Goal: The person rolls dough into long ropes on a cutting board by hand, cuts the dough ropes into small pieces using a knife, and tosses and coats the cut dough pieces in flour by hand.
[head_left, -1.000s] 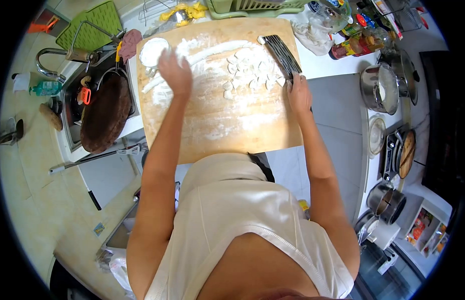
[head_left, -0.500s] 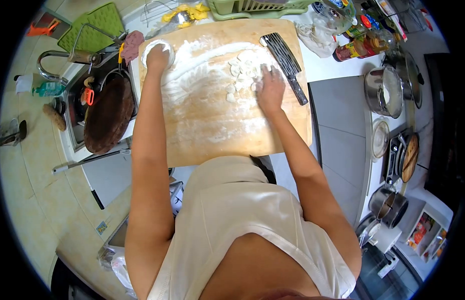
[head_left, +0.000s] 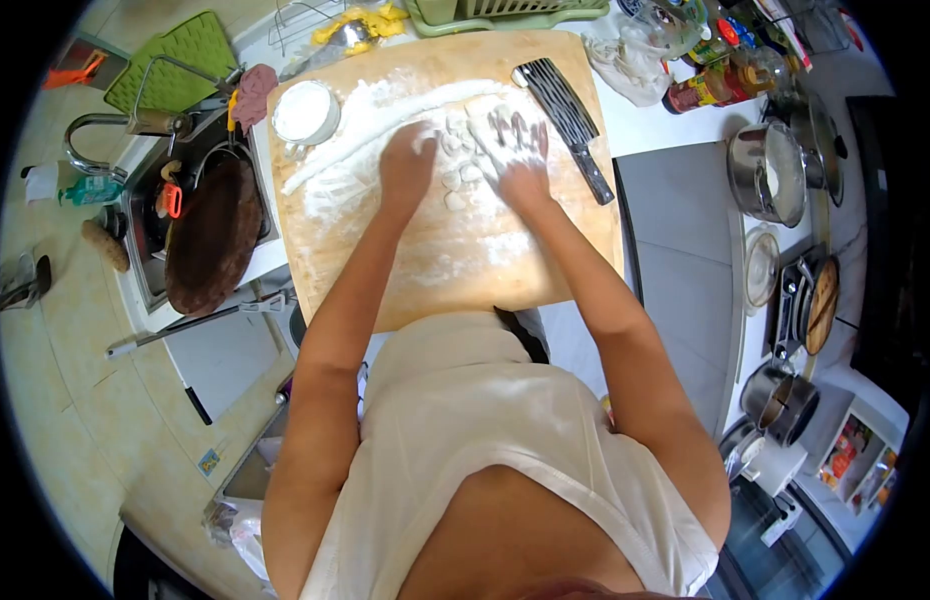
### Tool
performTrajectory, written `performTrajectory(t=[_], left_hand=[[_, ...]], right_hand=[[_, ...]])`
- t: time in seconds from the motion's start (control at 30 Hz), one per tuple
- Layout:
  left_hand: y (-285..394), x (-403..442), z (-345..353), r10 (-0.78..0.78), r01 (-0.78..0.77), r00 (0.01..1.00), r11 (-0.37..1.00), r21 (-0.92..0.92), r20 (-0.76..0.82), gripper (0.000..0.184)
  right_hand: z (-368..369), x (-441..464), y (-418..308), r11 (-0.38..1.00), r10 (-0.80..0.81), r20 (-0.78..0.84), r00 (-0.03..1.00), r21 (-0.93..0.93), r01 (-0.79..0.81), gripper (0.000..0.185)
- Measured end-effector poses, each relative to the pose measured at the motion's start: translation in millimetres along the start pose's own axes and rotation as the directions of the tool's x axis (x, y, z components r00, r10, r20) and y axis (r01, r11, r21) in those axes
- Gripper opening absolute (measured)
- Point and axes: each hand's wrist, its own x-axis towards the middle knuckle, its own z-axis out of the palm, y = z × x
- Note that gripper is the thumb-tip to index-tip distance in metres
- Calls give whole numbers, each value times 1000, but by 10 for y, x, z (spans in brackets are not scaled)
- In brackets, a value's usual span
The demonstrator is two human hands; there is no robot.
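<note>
My right hand (head_left: 518, 158), white with flour, lies palm down with spread fingers over small dough pieces (head_left: 453, 182) at the board's upper right. Just left of these pieces is my left hand (head_left: 407, 168); its fingers are blurred, so their grip is unclear. A long floured dough rope (head_left: 360, 147) runs slantwise behind both hands. Left of it stands a round white container of flour (head_left: 305, 112). To the right of my right hand rests a cleaver (head_left: 560, 105) with a dark handle. All lie on a wooden board (head_left: 435, 285) dusted with flour.
Left of the board is a sink (head_left: 150, 215) with a large brown round pan (head_left: 215, 240) leaning in it. Bottles (head_left: 700, 95) and a plastic bag (head_left: 630, 68) stand at the upper right. A green rack (head_left: 505, 18) borders the board's far edge. Pots (head_left: 768, 175) line the right counter.
My left hand has come out of the flour container and moved right, to beside the dough pieces. My right hand has shifted slightly left, and its fingers are now spread over the pieces.
</note>
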Motion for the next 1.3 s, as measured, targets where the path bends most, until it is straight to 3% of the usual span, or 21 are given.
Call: performTrajectory(t=[0.07,0.1,0.23,0.3,0.37,0.43,0.5,0.57,0.6,0.7,0.8,0.9,1.0,1.1,1.13,1.23,1.3], left_hand=[[-152,-41,-63,91,-82,994,988,135,-66,32],[-237,-65,-87,143,-121,985,971,206,-92,33],[-518,-394,-167,362,-370,927,839,400,100,49],[-646,-586,-193,326,-380,924,837,393,199,56],[-581,-809,-201,278,-355,932,824,442,231,58],[-516,-845,-130,317,-408,904,841,355,286,52],[-465,-738,-15,370,-489,848,822,293,379,54],[-479,-566,97,431,-509,849,822,254,305,52],[-486,-440,166,463,-524,845,819,235,268,50],[-489,52,220,433,-367,898,834,412,-76,48],[-542,539,229,391,-373,919,809,454,59,56],[-541,702,221,403,-420,904,777,469,143,52],[-384,753,114,91,-228,959,812,537,270,43],[-325,659,59,23,-95,987,884,457,160,40],[-382,642,36,72,-111,991,905,410,110,35],[-550,597,-38,-2,6,999,995,100,-39,31],[-345,502,-205,-178,172,984,969,-175,-20,23]], right_hand=[[110,267,-170,997,76,-34,997,23,-75,57],[142,293,-290,999,32,-18,999,26,-31,56],[135,91,-553,974,-217,51,975,78,213,52],[72,-264,-462,927,-351,58,935,160,339,49],[181,-528,-200,954,-284,6,959,100,282,46],[109,-604,-5,986,-164,-105,981,15,167,44],[99,-404,131,997,49,-128,991,59,-42,51],[152,-75,91,946,211,-94,973,271,-179,53],[195,98,13,969,236,-39,971,88,-232,55],[129,349,-287,983,141,114,983,100,-153,55],[106,120,-462,994,-63,116,991,91,53,53],[-4,-399,-395,950,-251,-77,965,172,261,47],[-46,-691,-131,956,-249,-75,966,141,257,49],[41,-550,-23,995,-36,-97,995,93,45,52],[67,-415,-42,990,34,-117,993,140,-17,56],[322,35,-236,940,255,-149,955,271,-209,51],[359,218,-481,966,175,-138,975,214,-143,52]])
